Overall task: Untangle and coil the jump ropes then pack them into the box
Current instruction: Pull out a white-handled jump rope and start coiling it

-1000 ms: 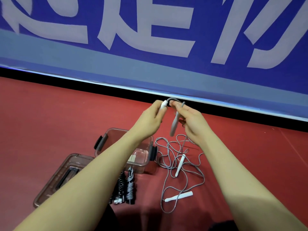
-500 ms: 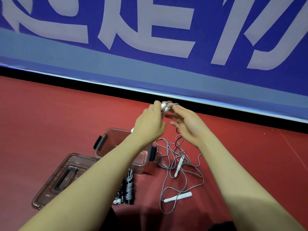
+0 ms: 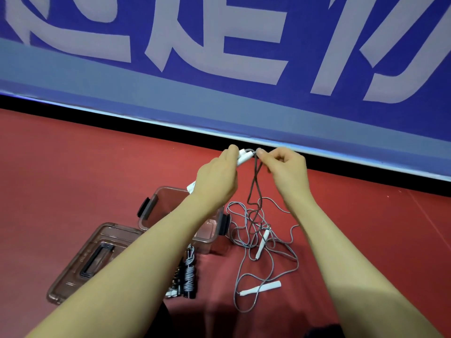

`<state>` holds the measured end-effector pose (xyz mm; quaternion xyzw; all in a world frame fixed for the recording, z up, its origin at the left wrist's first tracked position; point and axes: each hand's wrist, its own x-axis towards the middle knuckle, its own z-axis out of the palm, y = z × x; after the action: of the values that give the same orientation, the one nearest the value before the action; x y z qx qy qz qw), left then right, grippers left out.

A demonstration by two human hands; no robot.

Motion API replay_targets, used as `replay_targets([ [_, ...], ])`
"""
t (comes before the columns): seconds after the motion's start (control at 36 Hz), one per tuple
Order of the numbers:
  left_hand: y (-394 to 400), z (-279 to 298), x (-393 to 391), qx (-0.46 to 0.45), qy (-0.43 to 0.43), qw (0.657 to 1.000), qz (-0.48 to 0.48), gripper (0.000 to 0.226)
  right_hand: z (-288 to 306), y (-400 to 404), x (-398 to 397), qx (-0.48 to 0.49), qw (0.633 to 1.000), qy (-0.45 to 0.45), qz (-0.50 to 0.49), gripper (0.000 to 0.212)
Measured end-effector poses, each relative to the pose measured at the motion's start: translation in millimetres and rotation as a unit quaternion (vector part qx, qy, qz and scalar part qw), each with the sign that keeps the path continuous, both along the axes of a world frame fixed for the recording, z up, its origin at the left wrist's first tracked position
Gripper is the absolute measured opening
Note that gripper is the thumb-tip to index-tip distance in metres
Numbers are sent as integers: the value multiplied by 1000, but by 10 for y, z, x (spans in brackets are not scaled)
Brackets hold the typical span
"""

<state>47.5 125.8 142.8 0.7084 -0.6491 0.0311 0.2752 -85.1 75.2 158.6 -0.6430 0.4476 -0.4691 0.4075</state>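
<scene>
red floor [image 3: 73, 167], blue banner [image 3: 219, 98] with big pale lettering, unreadable. left hand [image 3: 216, 180] wrapped round white handles [image 3: 244, 157], right hand [image 3: 286, 172] pinching the grey rope [image 3: 253, 189].

The box [image 3: 156, 206] stands on the floor [image 3: 73, 167], with its lid [image 3: 80, 262] lying to its near left. Coiled jump ropes [image 3: 188, 274] lie just near of the box. The tangled jump rope [image 3: 266, 242] lies right of the box. Both hands are above, left hand [image 3: 217, 179] over the box, right hand [image 3: 285, 172] over the tangle. A banner [image 3: 219, 69] stands at the far side.
</scene>
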Motion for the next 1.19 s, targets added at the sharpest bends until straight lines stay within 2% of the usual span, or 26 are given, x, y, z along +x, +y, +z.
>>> replay_targets([
  [0.08,14,21,12,-1,-6,1000,-16,14,3,-13,1,1,999,-10,34,8],
  [0.19,31,53,13,0,-9,1000,-25,16,18,9,9,67,987,-19,142,21],
  [0.31,38,65,8,7,5,999,-53,14,36,40,-61,69,982,-80,154,21],
  [0.39,33,83,-21,8,55,996,-70,11,70,40,-124,49,983,-91,154,16],
  [0.5,0,102,-29,47,182,978,-91,22,92,55,-134,22,980,-101,167,13],
  [0.56,-8,105,-24,62,212,971,-92,18,102,68,-116,17,980,-106,165,13],
  [0.58,-10,109,-21,64,220,969,-90,25,112,73,-102,15,981,-110,162,13],
  [0.64,-17,115,-16,52,239,966,-86,30,143,88,-73,22,981,-119,155,14],
  [0.75,2,135,-40,-10,271,958,-91,17,170,87,-46,43,983,-91,151,23],
  [0.89,-11,192,-65,-34,367,925,-92,24,108,100,-76,75,983,11,170,48],
  [1.0,-25,260,-32,-57,514,852,-86,21,4,129,-44,122,975,60,177,69],
  [1.06,1,291,-38,-61,553,825,-101,18,-47,140,-1,131,976,55,164,69],
  [1.11,17,303,-55,-77,575,807,-107,24,-71,165,67,149,977,50,141,65],
  [1.19,14,323,-116,-124,568,809,-84,39,-83,207,203,205,972,42,106,56],
])
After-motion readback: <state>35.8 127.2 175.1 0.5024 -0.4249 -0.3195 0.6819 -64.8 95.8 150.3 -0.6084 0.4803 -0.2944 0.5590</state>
